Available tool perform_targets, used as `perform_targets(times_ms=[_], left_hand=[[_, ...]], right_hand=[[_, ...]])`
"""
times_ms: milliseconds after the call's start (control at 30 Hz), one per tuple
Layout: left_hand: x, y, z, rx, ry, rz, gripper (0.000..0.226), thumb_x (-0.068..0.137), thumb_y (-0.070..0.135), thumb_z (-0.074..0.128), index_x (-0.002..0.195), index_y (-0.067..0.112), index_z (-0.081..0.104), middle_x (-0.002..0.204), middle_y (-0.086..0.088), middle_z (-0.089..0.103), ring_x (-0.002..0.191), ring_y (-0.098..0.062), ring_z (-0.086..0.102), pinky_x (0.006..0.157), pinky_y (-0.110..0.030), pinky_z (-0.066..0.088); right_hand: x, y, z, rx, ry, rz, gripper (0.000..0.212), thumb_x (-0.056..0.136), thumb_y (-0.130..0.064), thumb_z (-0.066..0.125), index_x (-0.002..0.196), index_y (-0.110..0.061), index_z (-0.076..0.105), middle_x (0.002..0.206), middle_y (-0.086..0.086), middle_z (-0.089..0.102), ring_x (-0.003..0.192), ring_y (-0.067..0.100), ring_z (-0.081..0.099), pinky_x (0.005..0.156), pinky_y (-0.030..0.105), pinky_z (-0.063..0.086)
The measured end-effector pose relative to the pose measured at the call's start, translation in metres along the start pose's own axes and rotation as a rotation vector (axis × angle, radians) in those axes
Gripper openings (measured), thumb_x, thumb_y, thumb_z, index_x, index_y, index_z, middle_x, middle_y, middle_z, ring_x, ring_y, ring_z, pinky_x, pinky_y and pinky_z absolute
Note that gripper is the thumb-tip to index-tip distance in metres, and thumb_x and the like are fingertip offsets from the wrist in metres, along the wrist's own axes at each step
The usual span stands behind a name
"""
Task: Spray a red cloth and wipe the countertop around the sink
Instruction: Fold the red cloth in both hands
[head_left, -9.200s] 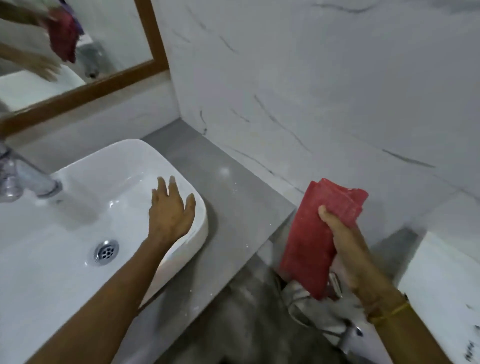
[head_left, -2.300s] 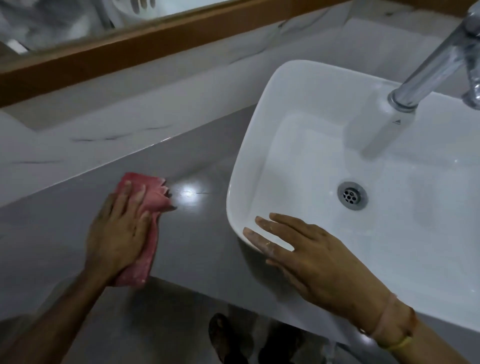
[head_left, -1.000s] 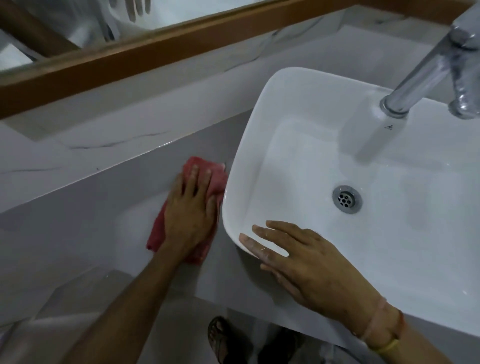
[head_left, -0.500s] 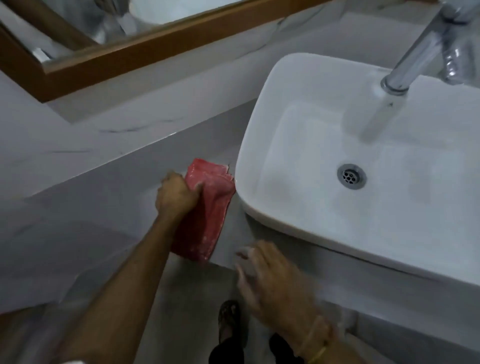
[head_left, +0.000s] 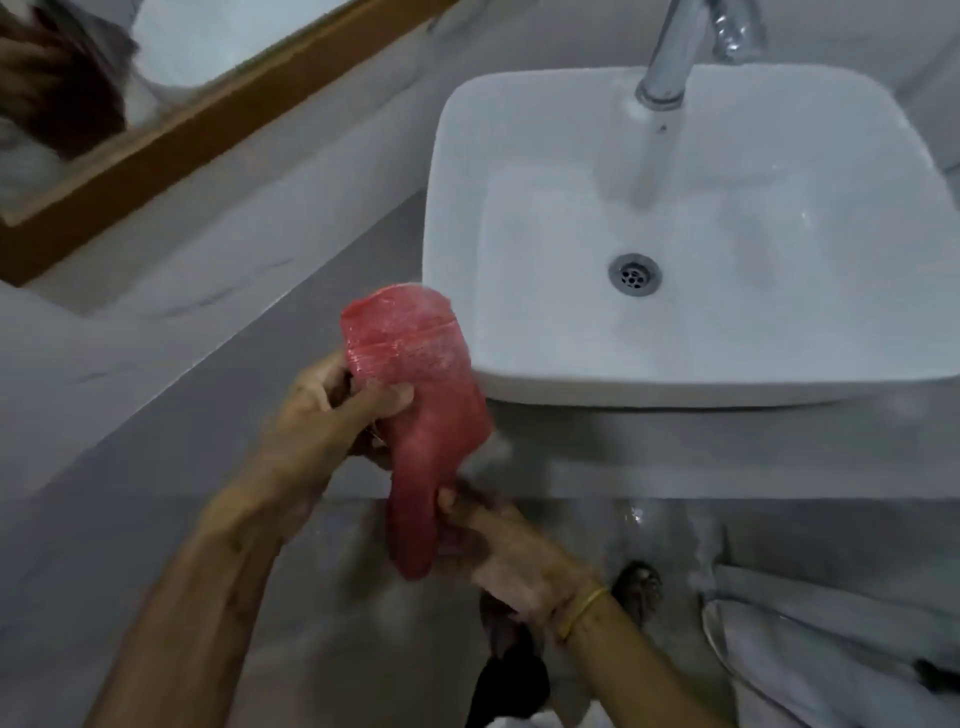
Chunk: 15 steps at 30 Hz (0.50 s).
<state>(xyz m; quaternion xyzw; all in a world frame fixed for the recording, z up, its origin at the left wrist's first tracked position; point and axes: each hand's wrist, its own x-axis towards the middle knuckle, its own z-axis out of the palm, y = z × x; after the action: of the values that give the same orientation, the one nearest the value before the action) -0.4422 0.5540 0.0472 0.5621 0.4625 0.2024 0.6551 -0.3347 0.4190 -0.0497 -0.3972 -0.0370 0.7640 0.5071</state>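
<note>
The red cloth (head_left: 423, 395) hangs in the air in front of the grey countertop (head_left: 249, 415), just left of the white sink (head_left: 691, 379). My left hand (head_left: 332, 415) grips the cloth near its upper part. My right hand (head_left: 498, 551) pinches its lower end from below. The cloth is lifted off the counter and stretched between both hands. No spray bottle is in view.
A chrome tap (head_left: 675, 52) reaches over the basin, with the drain (head_left: 635, 274) below it. A wood-framed mirror (head_left: 171, 130) sits at the upper left above the marble backsplash. Below the counter edge lie the floor, my feet (head_left: 636, 587) and a white fixture (head_left: 831, 649) at the lower right.
The left hand has lifted the cloth off the countertop. The right hand has left the sink rim and taken hold of the cloth's lower end. The view has shifted right.
</note>
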Motion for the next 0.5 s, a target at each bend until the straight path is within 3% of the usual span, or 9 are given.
perform_targets(times_ms=[100,233,267,367,433,500], left_hand=[[-0.001,0.017,0.035,0.006,-0.173,0.04,0.016,0.069,0.026,0.071,0.083,0.033,0.073,0.071,0.009,0.073,0.059,-0.009,0.067,0.044,-0.021,0.05],[-0.002,0.035,0.099,0.068,-0.373,0.066,0.014,0.08,0.038,0.06,0.086,0.031,0.071,0.066,0.007,0.069,0.055,-0.009,0.063,0.047,-0.019,0.05],[-0.001,0.038,0.118,0.103,-0.412,0.069,0.017,0.082,0.041,0.059,0.087,0.03,0.071,0.065,0.005,0.066,0.055,-0.009,0.061,0.048,-0.018,0.05],[0.001,0.041,0.173,0.222,-0.512,0.119,0.016,0.089,0.038,0.06,0.092,0.026,0.07,0.07,-0.014,0.06,0.057,-0.012,0.059,0.05,-0.019,0.051],[0.002,0.04,0.215,0.322,-0.582,0.137,0.017,0.09,0.032,0.058,0.094,0.021,0.07,0.079,-0.03,0.061,0.063,-0.017,0.061,0.057,-0.024,0.054],[0.0,0.036,0.255,0.384,-0.654,0.135,0.019,0.091,0.031,0.057,0.096,0.016,0.069,0.085,-0.029,0.064,0.07,-0.02,0.063,0.063,-0.025,0.055]], right_hand=[[-0.028,-0.001,-0.018,0.128,-0.022,-0.095,0.08,0.053,-0.036,0.091,0.121,-0.009,0.06,0.106,0.008,0.07,0.094,0.022,0.067,0.091,0.042,0.052],[-0.081,-0.004,-0.055,0.356,0.146,-0.261,0.079,0.038,-0.019,0.098,0.109,0.0,0.067,0.102,0.017,0.073,0.089,0.026,0.072,0.078,0.04,0.061],[-0.096,-0.003,-0.066,0.398,0.18,-0.303,0.076,0.042,-0.014,0.096,0.111,0.001,0.067,0.105,0.019,0.072,0.091,0.028,0.071,0.077,0.041,0.061],[-0.142,-0.003,-0.096,0.429,0.284,-0.424,0.029,0.072,-0.003,0.07,0.1,-0.008,0.076,0.105,0.014,0.075,0.094,0.026,0.072,0.073,0.037,0.061],[-0.175,0.001,-0.122,0.503,0.39,-0.511,0.032,0.077,-0.001,0.06,0.105,-0.009,0.073,0.109,0.015,0.074,0.099,0.026,0.071,0.076,0.039,0.061],[-0.207,0.009,-0.147,0.533,0.498,-0.585,0.034,0.081,-0.009,0.059,0.113,-0.011,0.069,0.116,0.014,0.071,0.105,0.027,0.068,0.088,0.044,0.058]])
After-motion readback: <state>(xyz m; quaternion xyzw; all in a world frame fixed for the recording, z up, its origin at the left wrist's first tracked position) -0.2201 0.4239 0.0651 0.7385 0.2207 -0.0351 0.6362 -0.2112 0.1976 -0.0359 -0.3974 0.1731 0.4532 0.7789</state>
